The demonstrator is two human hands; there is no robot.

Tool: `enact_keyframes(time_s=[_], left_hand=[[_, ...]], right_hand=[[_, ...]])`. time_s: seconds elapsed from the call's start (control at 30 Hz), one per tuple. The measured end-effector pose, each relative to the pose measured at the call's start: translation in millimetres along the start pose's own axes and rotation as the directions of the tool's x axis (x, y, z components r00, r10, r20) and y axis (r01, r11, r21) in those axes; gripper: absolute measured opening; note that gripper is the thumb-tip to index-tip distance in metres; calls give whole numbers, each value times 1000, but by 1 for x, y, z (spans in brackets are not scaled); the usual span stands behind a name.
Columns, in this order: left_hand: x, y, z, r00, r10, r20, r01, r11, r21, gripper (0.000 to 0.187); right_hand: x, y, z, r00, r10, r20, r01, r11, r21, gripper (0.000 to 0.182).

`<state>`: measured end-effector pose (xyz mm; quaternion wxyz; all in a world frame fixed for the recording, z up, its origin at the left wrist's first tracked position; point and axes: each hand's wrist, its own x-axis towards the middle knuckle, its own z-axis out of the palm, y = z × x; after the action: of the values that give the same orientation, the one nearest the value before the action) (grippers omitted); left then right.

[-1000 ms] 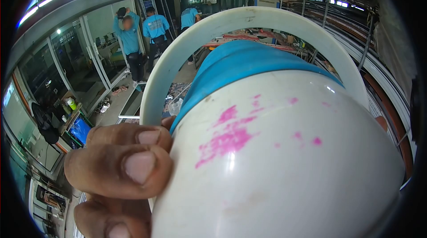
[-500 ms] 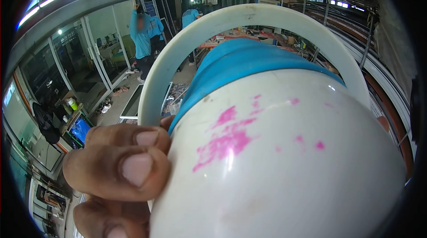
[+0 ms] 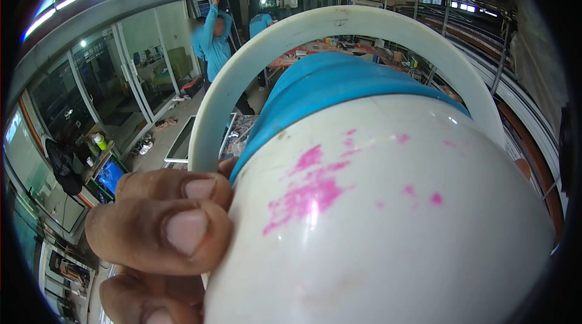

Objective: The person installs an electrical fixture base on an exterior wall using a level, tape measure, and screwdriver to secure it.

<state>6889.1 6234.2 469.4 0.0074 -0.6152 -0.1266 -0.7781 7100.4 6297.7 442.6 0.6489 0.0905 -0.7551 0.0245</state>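
Note:
A large white jug (image 3: 376,233) fills the front of the head view, very close to the camera. It has a blue upper section (image 3: 345,78), a pale ring-shaped handle (image 3: 339,19) arching around it, and pink stains (image 3: 312,193) on its glossy side. At the left, my left hand (image 3: 173,221) has its fingers curled against the jug and the handle's lower end. A fingertip shows between handle and blue part. Of my right hand (image 3: 522,167), only a small bit of skin appears at the jug's right edge; the rest is hidden behind it.
Co-workers in blue shirts (image 3: 215,45) stand near the glass sliding doors (image 3: 124,69), one arm raised. Another person (image 3: 259,23) leans by a red-topped workbench (image 3: 282,60). A metal frame (image 3: 180,142) lies on the floor. Long profiles fill the right-hand racks (image 3: 473,33).
The blue-shirted people near the doors have shifted to the right, and the raised arm is now farther right. My left hand and the jug look unmoved.

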Motion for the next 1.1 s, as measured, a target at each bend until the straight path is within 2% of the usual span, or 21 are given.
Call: enact_keyframes(time_s=[0.27,0.47,0.8,0.97,1.1], left_hand=[[-2,3,7,998,1,-63,0,1000,14,24],[-2,1,1,1000,10,-29,-10,1000,-2,24],[-3,9,11,995,-64,-76,70,995,69,19],[-4,-2,7,999,2,-49,0,999,53,18],[-4,-6,4,1000,1,-15,-1,999,41,18]], right_hand=[[-2,0,1,1000,4,-5,-4,1000,0,93],[-4,1,3,1000,8,-9,-8,1000,-3,95],[-8,4,4,1000,19,-18,-19,1000,-2,98],[-10,5,5,1000,20,-22,-20,1000,-2,100],[-12,8,5,999,26,-30,-26,1000,-3,101]])
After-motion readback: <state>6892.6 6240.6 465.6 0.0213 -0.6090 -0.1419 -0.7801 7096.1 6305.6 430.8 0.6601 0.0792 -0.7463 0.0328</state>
